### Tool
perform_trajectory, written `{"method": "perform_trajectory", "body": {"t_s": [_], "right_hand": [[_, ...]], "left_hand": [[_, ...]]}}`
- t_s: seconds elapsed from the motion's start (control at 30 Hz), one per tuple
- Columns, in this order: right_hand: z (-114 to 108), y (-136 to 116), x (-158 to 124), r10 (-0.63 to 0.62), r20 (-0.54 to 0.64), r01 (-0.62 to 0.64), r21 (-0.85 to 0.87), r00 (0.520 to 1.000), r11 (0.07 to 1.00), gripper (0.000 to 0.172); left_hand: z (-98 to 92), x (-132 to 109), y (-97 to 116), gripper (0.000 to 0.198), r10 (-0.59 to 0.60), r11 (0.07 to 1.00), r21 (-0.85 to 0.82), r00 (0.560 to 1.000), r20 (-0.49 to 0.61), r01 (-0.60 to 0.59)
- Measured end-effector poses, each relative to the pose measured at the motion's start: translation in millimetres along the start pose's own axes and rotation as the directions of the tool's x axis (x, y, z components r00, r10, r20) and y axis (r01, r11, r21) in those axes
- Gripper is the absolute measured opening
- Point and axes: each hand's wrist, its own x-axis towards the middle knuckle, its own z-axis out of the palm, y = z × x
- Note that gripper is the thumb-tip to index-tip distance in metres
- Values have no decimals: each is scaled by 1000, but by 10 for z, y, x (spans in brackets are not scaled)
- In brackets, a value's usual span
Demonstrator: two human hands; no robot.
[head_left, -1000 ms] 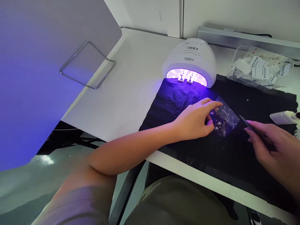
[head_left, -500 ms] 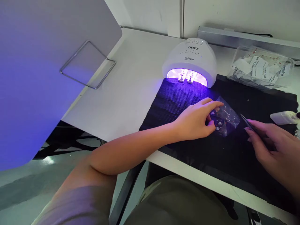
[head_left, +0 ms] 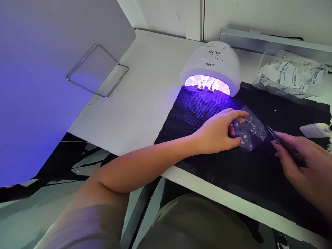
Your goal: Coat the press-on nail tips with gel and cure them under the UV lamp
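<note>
My left hand (head_left: 220, 133) grips the left side of a clear sticker sheet (head_left: 252, 131) printed with small white and red motifs, thumb and index finger along its edges. Between the fingers of my right hand (head_left: 298, 159) is a pair of dark tweezers (head_left: 275, 135). Their tips point up and left, close to the sheet's right edge; whether they touch it I cannot tell. Beyond my left hand glows a white nail lamp (head_left: 211, 65), lit purple inside. Two small stands (head_left: 206, 85) sit in its opening.
A black cloth (head_left: 233, 180) lies under both hands. A clear plastic box (head_left: 290, 74) of alcohol pad packets is at the back right, with a white bottle (head_left: 315, 130) nearer. A large panel (head_left: 57, 62) with a wire stand (head_left: 97, 71) fills the left.
The clear sheet lies flatter and more spread, its motifs showing more plainly. My left thumb has shifted slightly right along its lower edge. My right hand and the tweezers have barely moved.
</note>
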Motion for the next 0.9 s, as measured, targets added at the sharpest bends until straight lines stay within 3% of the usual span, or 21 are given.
{"method": "perform_trajectory", "body": {"t_s": [0.33,0.73,0.9], "right_hand": [[8,23,-9,-18,9,18,-17,1000,1000,39],[20,33,-15,34,13,-34,5,999,999,40],[13,19,-8,53,28,-54,19,998,998,41]], "left_hand": [[13,0,-39,70,16,999,45,1000,8,-16],[-24,-10,75,94,-37,990,139,997,67,28],[-22,-10,46,86,-22,989,146,998,58,13]]}}
